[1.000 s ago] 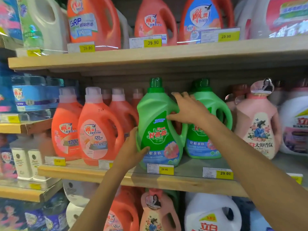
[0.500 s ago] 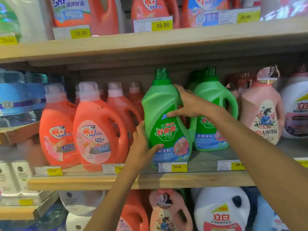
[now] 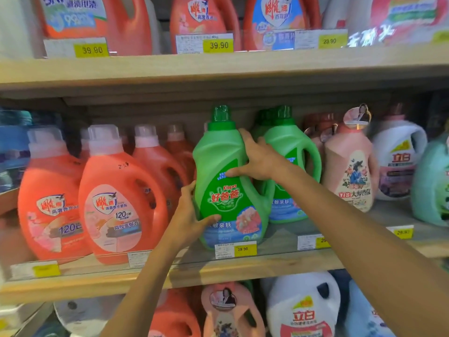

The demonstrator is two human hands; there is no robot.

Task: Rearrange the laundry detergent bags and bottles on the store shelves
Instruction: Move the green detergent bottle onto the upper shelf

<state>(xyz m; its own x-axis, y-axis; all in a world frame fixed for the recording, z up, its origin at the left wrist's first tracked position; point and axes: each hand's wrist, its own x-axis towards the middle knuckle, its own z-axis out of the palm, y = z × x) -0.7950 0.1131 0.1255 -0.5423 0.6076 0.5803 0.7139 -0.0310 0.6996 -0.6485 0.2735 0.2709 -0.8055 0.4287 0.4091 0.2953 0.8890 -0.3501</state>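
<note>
A green detergent bottle [image 3: 226, 183] with a green cap stands at the front of the middle shelf [image 3: 243, 271]. My left hand [image 3: 192, 215] grips its lower left side, thumb across the label. My right hand [image 3: 257, 159] holds its upper right side by the handle, fingers curled round it. A second green bottle [image 3: 294, 152] stands just behind and to the right, partly hidden by my right hand and forearm.
Orange bottles [image 3: 121, 205] fill the shelf to the left, close to the green bottle. Pink bottle [image 3: 352, 171] and white bottle [image 3: 398, 159] stand to the right. The upper shelf [image 3: 218, 66] hangs low above the caps. More bottles sit on the shelf below.
The view has moved closer and shifted. Both hands stay on the green bottle, which stands a little more upright near the shelf's front edge.
</note>
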